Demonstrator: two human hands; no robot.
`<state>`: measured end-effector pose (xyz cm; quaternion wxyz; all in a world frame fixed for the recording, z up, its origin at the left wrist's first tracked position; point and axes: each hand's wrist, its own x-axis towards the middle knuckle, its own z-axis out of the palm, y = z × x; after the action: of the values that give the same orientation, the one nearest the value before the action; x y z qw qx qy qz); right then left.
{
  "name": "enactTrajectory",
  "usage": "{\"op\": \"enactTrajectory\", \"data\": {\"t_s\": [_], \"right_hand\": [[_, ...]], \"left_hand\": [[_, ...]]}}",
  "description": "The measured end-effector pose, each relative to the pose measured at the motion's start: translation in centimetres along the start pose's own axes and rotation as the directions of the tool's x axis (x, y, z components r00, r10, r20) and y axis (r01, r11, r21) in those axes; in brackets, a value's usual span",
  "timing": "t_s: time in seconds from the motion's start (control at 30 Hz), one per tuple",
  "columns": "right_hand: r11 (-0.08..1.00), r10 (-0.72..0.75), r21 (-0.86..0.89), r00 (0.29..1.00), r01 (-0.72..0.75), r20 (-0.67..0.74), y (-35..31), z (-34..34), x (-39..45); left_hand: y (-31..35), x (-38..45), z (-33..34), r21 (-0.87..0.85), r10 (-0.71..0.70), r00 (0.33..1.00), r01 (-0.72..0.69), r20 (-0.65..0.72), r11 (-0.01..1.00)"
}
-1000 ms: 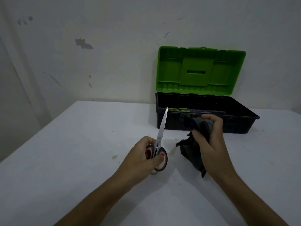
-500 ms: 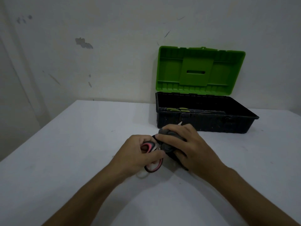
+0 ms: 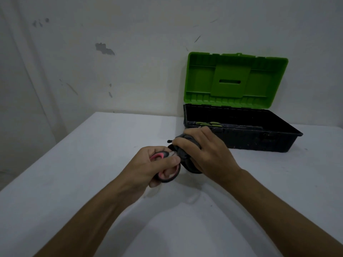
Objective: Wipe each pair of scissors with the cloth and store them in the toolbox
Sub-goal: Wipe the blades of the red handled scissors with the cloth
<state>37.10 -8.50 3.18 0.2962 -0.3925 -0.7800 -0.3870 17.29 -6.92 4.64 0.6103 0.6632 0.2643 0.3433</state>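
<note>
Left hand (image 3: 148, 164) is gripping the scissors (image 3: 168, 168) by the handles, fingers curling through the red-and-black loops, thumb lying over the top loop. Right hand (image 3: 206, 153) is clamping the dark grey cloth (image 3: 183, 156) around the blades, fingers wrapping over the bundle so the blades are almost fully hidden; only a sliver of metal is showing between the handles and the cloth. Both hands are meeting just above the white counter (image 3: 74, 182), touching each other at the cloth. Both forearms are coming in from the bottom edge and casting a soft shadow on the counter.

Behind the right hand, near but apart, the toolbox (image 3: 241, 140) is sitting open on the counter against the wall (image 3: 130, 52): black base, green lid (image 3: 235, 80) standing upright and leaning back on the wall. Inside the base, at the left end, some green-handled items (image 3: 208, 124) are lying; can't tell exactly what they are. The right hand's knuckles are overlapping the front-left corner of the toolbox in view, blocking part of its front wall.

The wall is off-white with dark chips and scuff marks. Counter surface has a few small specks.
</note>
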Motion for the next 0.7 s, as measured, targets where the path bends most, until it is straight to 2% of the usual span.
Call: {"op": "enactTrajectory", "data": {"t_s": [0.1, 0.17, 0.23, 0.27, 0.33, 0.4, 0.47, 0.6, 0.63, 0.7], "right_hand": [[1.000, 0.021, 0.011, 1.000, -0.021, 0.023, 0.6, 0.5, 1.4], [0.980, 0.198, -0.021, 0.979, -0.197, 0.048, 2.9, 0.5, 1.3], [0.935, 0.354, -0.048, 0.930, -0.350, 0.104, 5.0, -0.2, 0.6], [0.925, 0.379, -0.029, 0.915, -0.379, 0.139, 5.3, -0.5, 0.5], [0.917, 0.379, 0.072, 0.912, -0.393, 0.154, 4.1, -1.2, 0.9], [0.895, 0.403, 0.164, 0.910, -0.414, 0.097, 2.3, -1.7, 2.0], [0.910, 0.350, 0.205, 0.933, -0.361, 0.090, 0.4, -1.8, 2.3], [0.966, 0.104, 0.215, 0.980, -0.140, 0.170, -3.3, -0.4, 0.6], [0.970, 0.081, 0.211, 0.976, -0.124, 0.200, -3.4, 0.1, 0.2], [0.959, 0.168, 0.192, 0.965, -0.208, 0.202, -1.6, 0.8, -0.1]], "left_hand": [[0.1, -0.6, -0.8, -0.137, -0.013, 0.999, 0.019, 0.048, 0.990], [0.0, -1.9, -2.0, -0.200, -0.028, 0.997, 0.042, 0.070, 0.979], [-0.1, -3.2, -3.5, -0.149, -0.052, 0.998, 0.055, 0.024, 0.987], [-0.2, -3.4, -4.2, -0.061, -0.051, 0.998, 0.049, -0.026, 0.997], [-0.5, -3.2, -5.0, 0.124, -0.029, 0.991, 0.046, -0.134, 0.991], [-0.7, -2.6, -4.9, 0.229, -0.018, 0.982, 0.061, -0.187, 0.972], [-0.8, -2.2, -4.4, 0.293, -0.023, 0.979, 0.084, -0.204, 0.953], [-0.7, -1.8, -3.0, 0.370, 0.043, 0.976, 0.040, -0.213, 0.928], [-0.6, -2.0, -2.7, 0.378, 0.066, 0.977, 0.016, -0.203, 0.926], [-0.4, -2.6, -2.7, 0.392, 0.091, 0.981, -0.017, -0.170, 0.920]]}}
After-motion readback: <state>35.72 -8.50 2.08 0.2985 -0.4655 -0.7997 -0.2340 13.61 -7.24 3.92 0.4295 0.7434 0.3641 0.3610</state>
